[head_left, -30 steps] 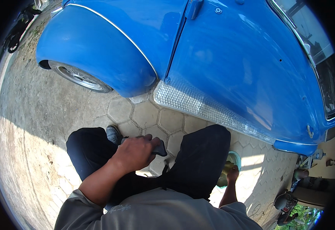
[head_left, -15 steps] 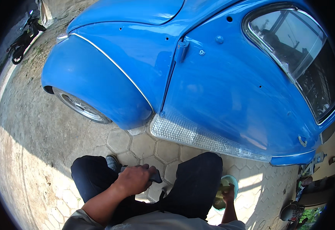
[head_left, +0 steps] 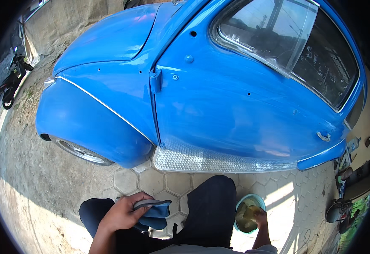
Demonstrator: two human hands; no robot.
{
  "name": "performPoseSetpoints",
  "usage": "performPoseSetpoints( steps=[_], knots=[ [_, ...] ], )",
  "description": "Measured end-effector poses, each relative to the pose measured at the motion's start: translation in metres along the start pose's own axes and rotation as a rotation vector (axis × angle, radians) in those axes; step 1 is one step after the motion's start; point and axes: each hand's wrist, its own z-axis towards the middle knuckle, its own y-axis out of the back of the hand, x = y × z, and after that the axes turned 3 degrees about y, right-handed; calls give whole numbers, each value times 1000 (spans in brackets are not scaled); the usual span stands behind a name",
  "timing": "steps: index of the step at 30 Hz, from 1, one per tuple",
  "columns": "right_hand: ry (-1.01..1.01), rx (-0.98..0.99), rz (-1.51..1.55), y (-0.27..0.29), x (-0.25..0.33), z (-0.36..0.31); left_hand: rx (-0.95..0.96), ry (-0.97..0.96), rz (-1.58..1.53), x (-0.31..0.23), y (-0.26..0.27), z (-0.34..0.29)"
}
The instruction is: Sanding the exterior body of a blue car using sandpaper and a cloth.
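My left hand (head_left: 123, 213) is closed round a folded, flexible sheet (head_left: 154, 210), grey on one face and blue on the other, above my left knee. Whether it is cloth or sanding sheet I cannot tell. To the right of my right knee, my right hand (head_left: 259, 217) reaches into a light green bucket (head_left: 263, 200) of murky water. Its fingers close on a yellowish sponge-like piece (head_left: 249, 212), partly hidden by the hand. The blue car (head_left: 219, 110) stands in front of me, apart from both hands.
A ribbed silver running board (head_left: 219, 161) runs along the car's lower edge, close to my knees. The front wheel (head_left: 81, 151) is at the left, on hexagonal paving (head_left: 152, 182). A motorcycle (head_left: 13, 80) stands far left; assorted items (head_left: 342, 209) sit at the right.
My left hand has turned and moved slightly left and down, showing the sheet's blue face. My right hand stays in the bucket. The view has shifted, so more of the bucket shows.
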Motion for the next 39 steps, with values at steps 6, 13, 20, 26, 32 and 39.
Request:
performPoseSetpoints(
  steps=[6, 13, 20, 26, 32, 39],
  knots=[
    [-211, 125, -219, -5, -39, 7, -123, 294, -492, 19, 53, -138],
    [-8, 264, -852, -81, -127, 51, 659, 670, -213, 37, 39, -187],
    [-15, 166, -845, -62, -58, 36, 370, 465, 170, 1, 40, -188],
    [109, 10, -873, 22, 29, 12, 37, 383, 561, -29, 62, -125],
    [521, -176, -816, 1, 234, -21, -186, -152, 508, -57, 60, -22],
    [860, 401, 158, -177, 432, -105, -38, -309, 5, -61, 29, 85]
  ],
)
